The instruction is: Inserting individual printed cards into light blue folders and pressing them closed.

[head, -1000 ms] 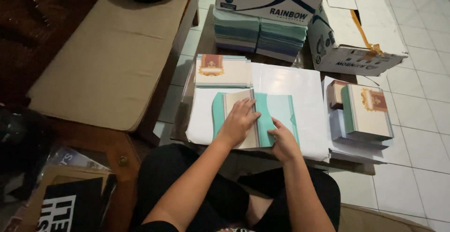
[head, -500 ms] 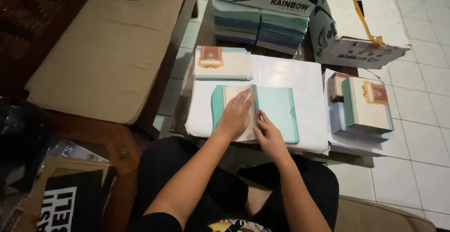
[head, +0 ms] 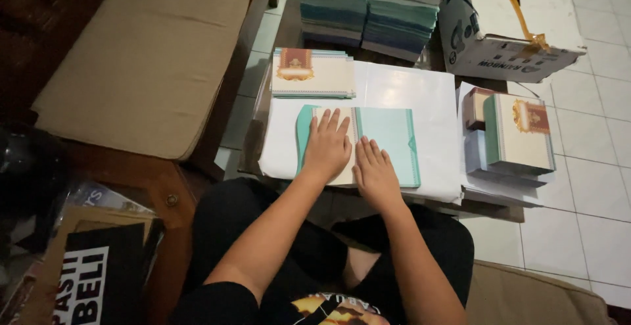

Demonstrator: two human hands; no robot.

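An unfolded teal card cover [head: 388, 142] with a cream panel lies flat on white paper [head: 414, 95] on the low table in front of me. My left hand [head: 327, 146] presses flat on its cream left part, fingers spread. Beside it, my right hand [head: 374, 174] lies flat along the fold, fingers together, touching the teal panel. Neither hand grips anything. A stack of cream cards with a red and gold emblem [head: 312, 72] sits just beyond my left hand.
To the right stands a pile of finished teal and cream cards [head: 516, 138]. Behind are stacks of teal sheets [head: 368, 19] and open cardboard boxes [head: 506, 49]. A beige cushioned bench [head: 144, 62] lies left; white tiled floor [head: 585, 167] right.
My right hand has slid left from the teal panel to the fold beside my left hand. My left hand has flattened on the cream panel.
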